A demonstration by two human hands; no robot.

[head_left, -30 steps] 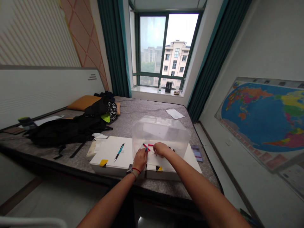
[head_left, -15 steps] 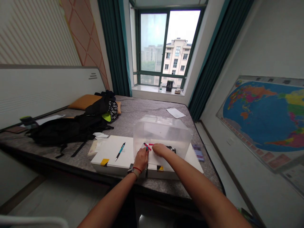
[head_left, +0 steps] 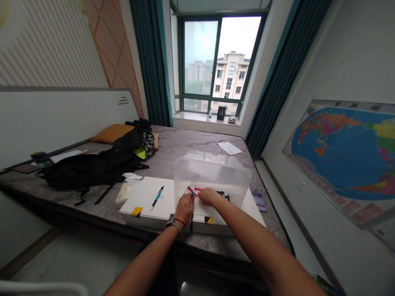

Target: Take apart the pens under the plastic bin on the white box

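My left hand point(head_left: 184, 208), with a watch and red cord at the wrist, is closed, its fingertips pinching a slim pen with a teal part point(head_left: 192, 194). Close beside it my right hand point(head_left: 209, 197) is closed too, fingers curled down, with a pink pen point(head_left: 196, 189) showing at its fingertips. A dark-tipped pink stick point(head_left: 190, 190) crosses between the hands; which fingers hold it is hard to tell. Around and behind them stands a clear plastic bin point(head_left: 212, 170). Small black items point(head_left: 224, 195) lie right of my right hand.
White boxes point(head_left: 138, 197) with yellow-black corner marks stand at the bed's near edge. On the left one lies a teal-black pen point(head_left: 157, 198). A black backpack point(head_left: 83, 169) lies left; a paper sheet point(head_left: 229, 148) is farther back. A blurred-out item point(head_left: 259, 200) lies right.
The view has tilted very slightly. Both hands stay at nearly the same spot, with only tiny finger movement around the pens.
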